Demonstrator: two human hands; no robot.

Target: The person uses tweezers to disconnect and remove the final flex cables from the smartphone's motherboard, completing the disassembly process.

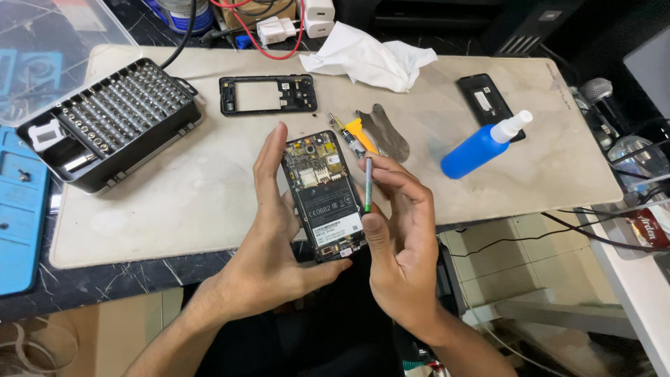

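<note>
My left hand [269, 230] holds an opened phone [324, 195] with its back off, the circuit board and black battery facing up. My right hand [398, 237] grips a thin grey-green tool [368, 183] upright beside the phone's right edge. Both hands hover over the near edge of a beige work mat [174, 202].
A black case of screwdriver bits [115, 119] sits at the mat's left. A black phone frame [269, 94], a pry tool with an orange handle [357, 131], a white cloth [366, 59], a black back cover [485, 101] and a blue spray bottle [481, 148] lie further back.
</note>
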